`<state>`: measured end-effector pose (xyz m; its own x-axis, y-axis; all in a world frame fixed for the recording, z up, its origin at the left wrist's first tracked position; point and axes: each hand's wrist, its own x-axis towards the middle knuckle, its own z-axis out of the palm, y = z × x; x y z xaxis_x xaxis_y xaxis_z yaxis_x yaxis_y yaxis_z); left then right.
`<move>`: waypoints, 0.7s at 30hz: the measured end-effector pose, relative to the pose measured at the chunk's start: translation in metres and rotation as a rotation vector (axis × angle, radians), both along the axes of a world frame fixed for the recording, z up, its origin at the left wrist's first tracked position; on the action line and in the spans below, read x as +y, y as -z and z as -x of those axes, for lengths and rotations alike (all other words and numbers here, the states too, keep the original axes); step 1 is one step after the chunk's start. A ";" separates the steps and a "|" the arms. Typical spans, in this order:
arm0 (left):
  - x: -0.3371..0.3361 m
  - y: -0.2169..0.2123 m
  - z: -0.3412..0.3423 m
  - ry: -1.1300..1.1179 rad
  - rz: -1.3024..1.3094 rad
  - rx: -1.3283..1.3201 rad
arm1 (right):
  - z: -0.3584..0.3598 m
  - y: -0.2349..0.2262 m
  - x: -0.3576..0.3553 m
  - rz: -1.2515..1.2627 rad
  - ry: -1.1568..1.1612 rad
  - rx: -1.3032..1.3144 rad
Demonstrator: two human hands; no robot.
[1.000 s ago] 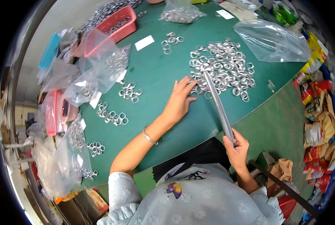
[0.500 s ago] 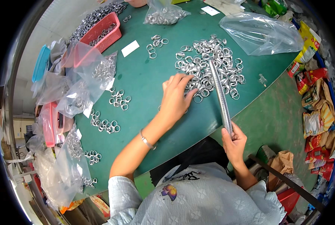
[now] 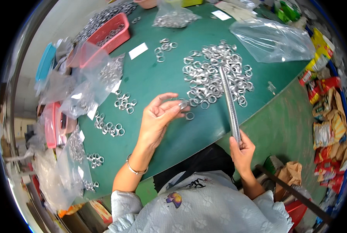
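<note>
Between the thumb and fingers of my left hand is a silver ring, held just above the table. A second loose ring lies beside those fingertips. My right hand is closed round the lower end of a ring mandrel, a long tapered metal stick with fine markings. Its thin tip points away from me, over the large pile of silver rings on the green table. No ring can be seen on the mandrel.
Small ring groups lie left of my left arm, beside clear bags of rings and white paper slips. A pink basket stands far left. An empty-looking plastic bag lies far right, near the table's edge.
My left hand has drawn back left from the pile and turned, now with a ring in its fingers. The right hand and mandrel have barely moved.
</note>
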<state>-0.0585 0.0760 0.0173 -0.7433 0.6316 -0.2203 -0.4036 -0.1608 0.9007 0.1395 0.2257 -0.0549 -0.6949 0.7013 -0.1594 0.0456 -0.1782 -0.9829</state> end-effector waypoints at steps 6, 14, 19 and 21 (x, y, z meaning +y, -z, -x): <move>-0.033 0.003 -0.003 -0.149 -0.168 -0.060 | -0.005 -0.023 -0.005 -0.258 -0.420 -0.070; -0.047 0.000 -0.017 -0.158 -0.019 0.157 | 0.002 -0.036 -0.011 -0.469 -0.517 -0.022; -0.034 -0.005 -0.044 0.076 0.074 0.001 | 0.011 -0.054 -0.018 -0.593 -0.529 -0.025; -0.032 -0.008 -0.044 0.037 0.074 0.038 | 0.016 -0.056 -0.020 -0.599 -0.527 -0.022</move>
<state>-0.0145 0.0438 0.0254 -0.7284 0.6419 -0.2396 -0.3733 -0.0787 0.9243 0.1239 0.2059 0.0015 -0.9600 0.2516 0.1230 -0.0027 0.4308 -0.9024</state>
